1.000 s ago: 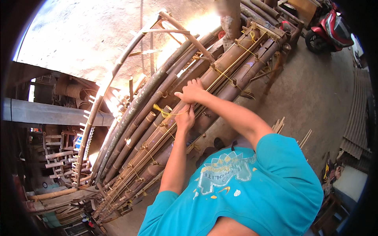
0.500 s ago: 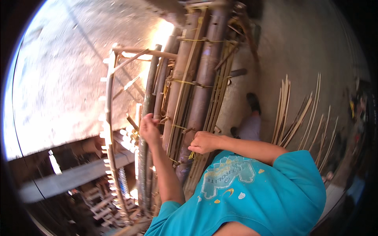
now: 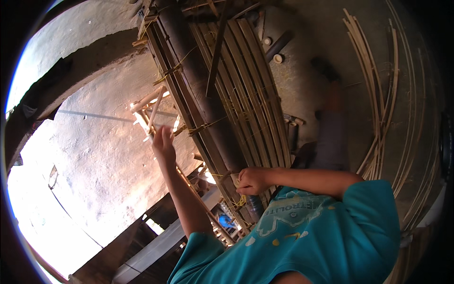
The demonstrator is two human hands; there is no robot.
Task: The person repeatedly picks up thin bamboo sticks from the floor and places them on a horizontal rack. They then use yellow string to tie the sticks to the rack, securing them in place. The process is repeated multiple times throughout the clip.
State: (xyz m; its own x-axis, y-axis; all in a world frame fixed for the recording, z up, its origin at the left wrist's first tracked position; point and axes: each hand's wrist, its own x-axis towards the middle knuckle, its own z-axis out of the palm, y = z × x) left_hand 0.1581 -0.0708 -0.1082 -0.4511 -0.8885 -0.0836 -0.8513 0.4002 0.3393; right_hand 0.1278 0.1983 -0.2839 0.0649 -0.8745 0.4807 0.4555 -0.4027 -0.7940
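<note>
My right hand [image 3: 253, 181] is closed on yellow string [image 3: 242, 200], part of which hangs in loops below the fingers. It rests against the lower part of a thick dark bamboo pole [image 3: 201, 87]. Farther left, my left hand [image 3: 164, 144] is raised beside the bound poles, its fingers loosely bent and slightly apart, with nothing visible in them. Yellow ties [image 3: 198, 128] wrap the dark pole and the thin strips along its left side. To the pole's right lies a panel of long bamboo slats [image 3: 246, 94].
A slim dark stick [image 3: 217, 52] lies across the slats. Long thin bamboo strips [image 3: 373, 85] spread over the floor at right, with short cut bamboo pieces [image 3: 279, 57] nearer the panel. A lighter bamboo frame [image 3: 149, 106] stands past my left hand, before a sunlit rough surface [image 3: 109, 128].
The view has turned, so the poles now slant the other way and more of the slat panel shows. My left hand's fingers have loosened; my right hand stays closed on the string.
</note>
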